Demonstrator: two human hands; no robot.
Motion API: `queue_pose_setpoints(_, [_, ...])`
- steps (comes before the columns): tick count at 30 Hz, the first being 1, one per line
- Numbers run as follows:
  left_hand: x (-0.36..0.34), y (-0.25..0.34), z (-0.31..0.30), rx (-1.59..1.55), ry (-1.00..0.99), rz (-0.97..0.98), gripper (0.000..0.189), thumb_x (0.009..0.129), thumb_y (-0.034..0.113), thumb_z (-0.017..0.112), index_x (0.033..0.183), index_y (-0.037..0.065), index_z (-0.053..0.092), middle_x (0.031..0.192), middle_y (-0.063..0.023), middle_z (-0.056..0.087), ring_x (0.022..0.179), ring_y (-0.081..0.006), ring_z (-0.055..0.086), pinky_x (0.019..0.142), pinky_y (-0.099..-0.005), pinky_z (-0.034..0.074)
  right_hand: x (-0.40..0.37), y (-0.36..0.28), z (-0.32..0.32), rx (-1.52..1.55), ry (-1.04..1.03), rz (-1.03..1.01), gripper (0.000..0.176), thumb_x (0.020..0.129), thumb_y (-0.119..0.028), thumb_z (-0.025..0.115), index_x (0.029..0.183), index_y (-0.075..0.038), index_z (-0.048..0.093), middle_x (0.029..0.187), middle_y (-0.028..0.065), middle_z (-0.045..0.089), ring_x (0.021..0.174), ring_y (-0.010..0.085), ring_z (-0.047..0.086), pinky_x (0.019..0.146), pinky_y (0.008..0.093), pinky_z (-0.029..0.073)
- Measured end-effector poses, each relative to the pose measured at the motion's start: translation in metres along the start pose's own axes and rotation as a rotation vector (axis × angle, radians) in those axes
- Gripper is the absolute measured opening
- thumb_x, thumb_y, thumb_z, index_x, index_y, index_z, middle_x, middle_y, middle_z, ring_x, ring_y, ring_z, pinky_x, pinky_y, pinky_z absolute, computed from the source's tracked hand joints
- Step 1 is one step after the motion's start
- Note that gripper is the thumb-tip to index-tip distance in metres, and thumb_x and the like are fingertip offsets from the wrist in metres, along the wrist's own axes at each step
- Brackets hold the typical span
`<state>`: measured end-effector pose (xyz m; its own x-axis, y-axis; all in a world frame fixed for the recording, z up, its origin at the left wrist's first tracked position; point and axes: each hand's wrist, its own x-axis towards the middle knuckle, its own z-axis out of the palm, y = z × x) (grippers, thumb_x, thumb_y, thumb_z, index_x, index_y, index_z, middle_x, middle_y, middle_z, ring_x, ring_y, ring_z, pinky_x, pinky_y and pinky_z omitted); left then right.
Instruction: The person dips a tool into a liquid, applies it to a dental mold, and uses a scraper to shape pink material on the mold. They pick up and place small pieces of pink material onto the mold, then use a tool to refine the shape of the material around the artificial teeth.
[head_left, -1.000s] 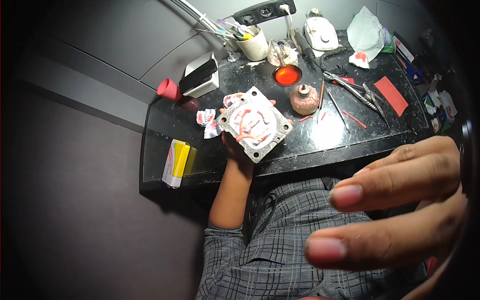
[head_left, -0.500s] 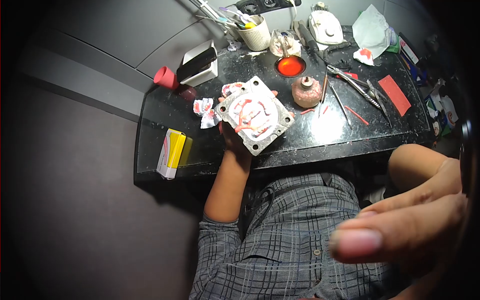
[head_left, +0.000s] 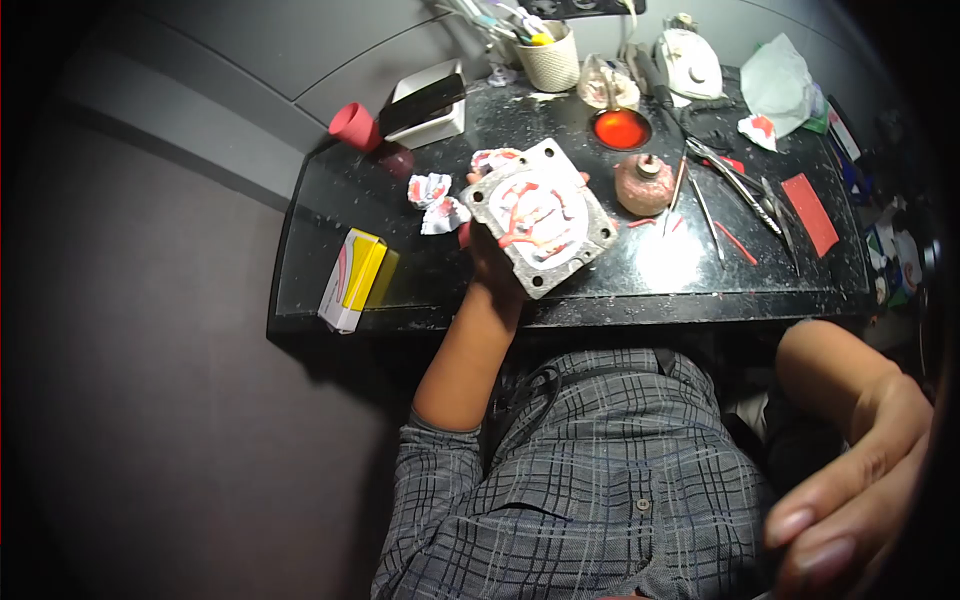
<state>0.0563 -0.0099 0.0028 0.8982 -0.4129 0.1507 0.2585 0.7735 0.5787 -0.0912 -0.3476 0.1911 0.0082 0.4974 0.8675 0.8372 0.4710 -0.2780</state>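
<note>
My left hand holds up a square metal dental flask from below, over the front part of the black desk. White plaster fills the flask, with reddish-pink wax strips in a curved pattern on it. Most of my left fingers are hidden under the flask. At the lower right, close to the camera, my right hand hangs away from the desk. Its visible fingers are stretched out, with nothing seen in them; the far side of the hand is out of sight.
On the black desk are a yellow-and-white box, plaster casts, a red cup, a pan of red liquid, a pink-spattered round burner, hand tools and a pink wax sheet.
My right hand has moved down and away from the camera, toward the lower right. The view has shifted slightly; my left hand still holds the flask over the desk.
</note>
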Motion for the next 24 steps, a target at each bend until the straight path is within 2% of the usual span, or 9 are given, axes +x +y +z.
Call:
queue_pose_setpoints(1, [0.000, 0.001, 0.000, 0.018, 0.003, -0.006, 0.109, 0.089, 0.088, 0.051, 0.156, 0.003, 0.043, 0.148, -0.0343, 0.054, 0.130, -0.0480, 0.061, 0.108, -0.0631, 0.052, -0.004, 0.005, -0.003, 0.112, 0.012, -0.220, 0.017, 0.096, 0.002, 0.068, 0.106, -0.003, 0.081, 0.110, 0.0024, 0.082, 0.092, 0.0168, 0.078, 0.081, 0.0300, 0.067])
queue_pose_setpoints(2, [0.001, 0.000, -0.009, 0.003, -0.004, -0.011, 0.104, 0.090, 0.085, 0.053, 0.159, 0.009, 0.040, 0.153, -0.0367, 0.047, 0.132, -0.0519, 0.057, 0.107, -0.0678, 0.051, -0.003, 0.003, 0.002, -0.006, 0.025, -0.186, 0.015, 0.092, 0.011, 0.066, 0.100, 0.008, 0.078, 0.110, 0.0070, 0.081, 0.098, 0.0223, 0.079, 0.085, 0.0286, 0.069])
queue_pose_setpoints(5, [0.002, 0.002, -0.015, 0.009, -0.035, 0.002, 0.101, 0.091, 0.082, 0.055, 0.162, 0.013, 0.037, 0.157, -0.0391, 0.041, 0.135, -0.0548, 0.055, 0.107, -0.0710, 0.049, -0.012, 0.020, 0.003, 0.129, 0.068, -0.343, 0.015, 0.093, 0.010, 0.067, 0.100, 0.005, 0.079, 0.110, 0.0097, 0.081, 0.095, 0.0226, 0.080, 0.083, 0.0288, 0.069])
queue_pose_setpoints(6, [0.001, -0.001, -0.012, 0.026, -0.050, 0.009, 0.102, 0.091, 0.082, 0.055, 0.162, 0.012, 0.037, 0.157, -0.0391, 0.041, 0.135, -0.0536, 0.055, 0.108, -0.0695, 0.050, -0.021, 0.008, 0.010, 0.157, 0.191, -0.139, 0.014, 0.089, 0.013, 0.072, 0.095, 0.004, 0.080, 0.106, 0.0128, 0.081, 0.094, 0.0248, 0.080, 0.083, 0.0312, 0.070])
queue_pose_setpoints(8, [0.001, -0.001, -0.007, 0.014, 0.000, -0.001, 0.102, 0.089, 0.083, 0.057, 0.161, 0.013, 0.038, 0.157, -0.0372, 0.042, 0.134, -0.0567, 0.054, 0.107, -0.0745, 0.047, -0.039, 0.008, 0.022, 0.187, 0.206, 0.046, 0.029, 0.082, 0.007, 0.084, 0.110, 0.005, 0.076, 0.105, 0.0146, 0.081, 0.094, 0.0279, 0.080, 0.082, 0.0355, 0.069])
queue_pose_setpoints(9, [0.001, -0.001, -0.007, 0.018, -0.024, -0.005, 0.102, 0.089, 0.083, 0.058, 0.161, 0.013, 0.039, 0.157, -0.0362, 0.043, 0.134, -0.0583, 0.053, 0.108, -0.0766, 0.045, -0.036, 0.009, 0.025, 0.190, 0.196, 0.080, 0.031, 0.082, 0.005, 0.084, 0.112, 0.005, 0.075, 0.106, 0.0150, 0.081, 0.095, 0.0281, 0.080, 0.082, 0.0357, 0.069])
queue_pose_setpoints(10, [0.000, 0.000, -0.003, 0.028, -0.052, -0.019, 0.111, 0.088, 0.090, 0.049, 0.158, 0.005, 0.041, 0.150, -0.0322, 0.053, 0.134, -0.0468, 0.058, 0.111, -0.0641, 0.049, -0.030, 0.011, 0.026, 0.192, 0.190, 0.101, 0.032, 0.083, 0.004, 0.085, 0.113, 0.005, 0.075, 0.107, 0.0153, 0.080, 0.095, 0.0283, 0.080, 0.082, 0.0359, 0.069])
queue_pose_setpoints(21, [0.000, 0.000, -0.002, 0.001, 0.007, -0.013, 0.105, 0.092, 0.086, 0.049, 0.158, 0.005, 0.043, 0.153, -0.0342, 0.049, 0.137, -0.0480, 0.055, 0.112, -0.0662, 0.047, 0.026, 0.014, 0.032, 0.130, 0.102, 0.319, 0.052, 0.084, -0.008, 0.090, 0.129, 0.006, 0.067, 0.116, 0.0196, 0.078, 0.100, 0.0308, 0.079, 0.080, 0.0381, 0.067])
queue_pose_setpoints(24, [0.004, -0.002, -0.012, -0.052, -0.005, -0.009, 0.092, 0.093, 0.082, 0.054, 0.154, 0.014, 0.048, 0.151, -0.0348, 0.052, 0.134, -0.0506, 0.056, 0.109, -0.0664, 0.049, 0.019, 0.019, 0.019, 0.026, -0.013, 0.467, 0.063, 0.089, -0.020, 0.087, 0.139, 0.006, 0.059, 0.127, 0.0235, 0.072, 0.107, 0.0316, 0.077, 0.081, 0.0385, 0.065])
